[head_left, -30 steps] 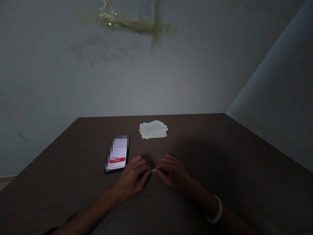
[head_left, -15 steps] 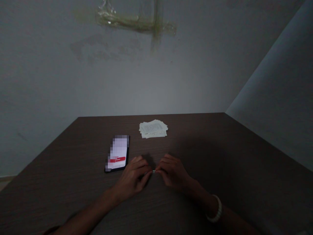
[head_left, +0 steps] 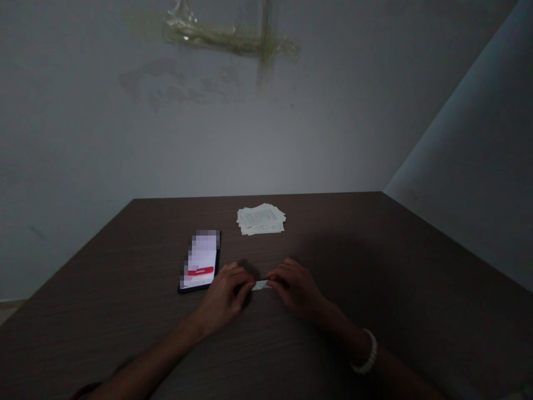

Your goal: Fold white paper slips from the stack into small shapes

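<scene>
A small strip of white paper (head_left: pixel 260 285) stretches between my two hands, low over the dark table. My left hand (head_left: pixel 227 291) pinches its left end between thumb and fingers. At the other end, the fingertips of my right hand (head_left: pixel 295 288) are closed on it. Both ends of the strip are hidden by fingers. A pale bracelet (head_left: pixel 370 353) circles my right wrist. Just left of my left hand lies a phone (head_left: pixel 202 258) with its screen lit.
A loose stack of printed paper pieces (head_left: pixel 261 218) lies toward the back of the brown table (head_left: pixel 333 216). Behind the table rises a grey wall (head_left: pixel 250 139), with a strip of yellowed tape (head_left: pixel 225 43) high on it. Another wall (head_left: pixel 470 144) runs along the right side.
More of the paper strip shows between my fingers, as a wider white band. My hands have drawn slightly apart and a little farther from me. The phone and stack stay put.
</scene>
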{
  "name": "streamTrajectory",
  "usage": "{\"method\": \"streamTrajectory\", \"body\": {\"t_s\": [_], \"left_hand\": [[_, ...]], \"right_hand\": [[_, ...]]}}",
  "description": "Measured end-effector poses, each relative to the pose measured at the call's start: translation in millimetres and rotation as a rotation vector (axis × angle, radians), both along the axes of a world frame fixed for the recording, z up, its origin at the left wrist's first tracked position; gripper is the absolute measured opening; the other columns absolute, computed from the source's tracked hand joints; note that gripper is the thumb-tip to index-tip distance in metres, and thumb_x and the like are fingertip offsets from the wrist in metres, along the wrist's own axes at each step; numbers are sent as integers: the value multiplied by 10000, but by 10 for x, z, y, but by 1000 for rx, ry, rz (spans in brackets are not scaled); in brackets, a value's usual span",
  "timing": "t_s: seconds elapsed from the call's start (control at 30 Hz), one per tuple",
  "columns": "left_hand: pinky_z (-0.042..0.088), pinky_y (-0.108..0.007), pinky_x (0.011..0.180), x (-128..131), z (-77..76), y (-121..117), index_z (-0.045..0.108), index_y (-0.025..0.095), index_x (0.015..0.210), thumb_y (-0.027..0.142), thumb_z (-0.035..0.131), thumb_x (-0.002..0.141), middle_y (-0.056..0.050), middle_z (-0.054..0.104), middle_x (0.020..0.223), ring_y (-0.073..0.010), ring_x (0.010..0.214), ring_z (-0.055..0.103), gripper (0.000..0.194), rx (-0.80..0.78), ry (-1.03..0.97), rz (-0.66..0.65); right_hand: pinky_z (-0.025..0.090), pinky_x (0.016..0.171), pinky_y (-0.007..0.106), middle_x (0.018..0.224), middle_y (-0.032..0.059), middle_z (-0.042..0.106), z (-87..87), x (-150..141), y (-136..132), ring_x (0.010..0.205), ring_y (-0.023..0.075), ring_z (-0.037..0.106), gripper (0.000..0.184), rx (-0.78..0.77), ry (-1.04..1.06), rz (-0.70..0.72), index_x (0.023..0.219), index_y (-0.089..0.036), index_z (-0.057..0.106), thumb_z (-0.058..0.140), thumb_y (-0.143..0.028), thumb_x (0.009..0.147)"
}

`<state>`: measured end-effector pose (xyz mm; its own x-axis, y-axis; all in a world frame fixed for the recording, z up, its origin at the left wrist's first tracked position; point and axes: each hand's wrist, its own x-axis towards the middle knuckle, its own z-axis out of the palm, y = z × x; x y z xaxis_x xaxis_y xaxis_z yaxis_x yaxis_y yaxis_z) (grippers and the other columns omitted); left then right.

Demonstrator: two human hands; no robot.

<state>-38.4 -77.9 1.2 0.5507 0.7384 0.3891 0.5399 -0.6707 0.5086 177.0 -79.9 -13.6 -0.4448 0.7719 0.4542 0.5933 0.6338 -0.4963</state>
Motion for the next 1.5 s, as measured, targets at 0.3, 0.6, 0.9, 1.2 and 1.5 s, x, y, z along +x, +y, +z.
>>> {"method": "streamTrajectory", "body": {"t_s": [0.3,0.6,0.9,1.2,1.5], "left_hand": [[411,-335,724,24,-43,22,672,179,846,150,525,889,-47,618,801,-205,812,510,156,68,88,45],[404,-340,756,19,-29,-2,667,206,1041,49,492,881,-67,589,935,-215,898,508,284,170,280,-131],[378,-339,726,23,6,-36,657,184,958,78,498,866,-56,581,881,-212,842,520,212,230,415,-134],[378,-356,720,82,102,-89,613,151,1040,131,413,902,-78,572,868,-216,806,501,243,243,411,-132],[426,-389,777,63,130,-98,600,142,1083,108,411,869,-107,579,977,-241,881,509,288,192,391,-176]], "right_hand": [[413,734,288,843,31,650,5,11,22,835,179,519,54,32,-133,-1,883,-192,655,602,-186,873],[419,725,287,823,35,614,20,44,27,840,175,507,114,44,-216,-21,838,-197,678,581,-216,894],[402,707,289,844,45,583,129,158,12,838,174,494,149,76,-314,104,941,-208,687,546,-246,912],[353,739,318,894,51,534,158,197,-57,853,192,455,249,107,-383,66,1125,-256,643,560,-283,892],[327,745,336,902,57,522,221,184,-69,862,204,436,299,123,-438,26,1202,-267,592,530,-302,912]]}}
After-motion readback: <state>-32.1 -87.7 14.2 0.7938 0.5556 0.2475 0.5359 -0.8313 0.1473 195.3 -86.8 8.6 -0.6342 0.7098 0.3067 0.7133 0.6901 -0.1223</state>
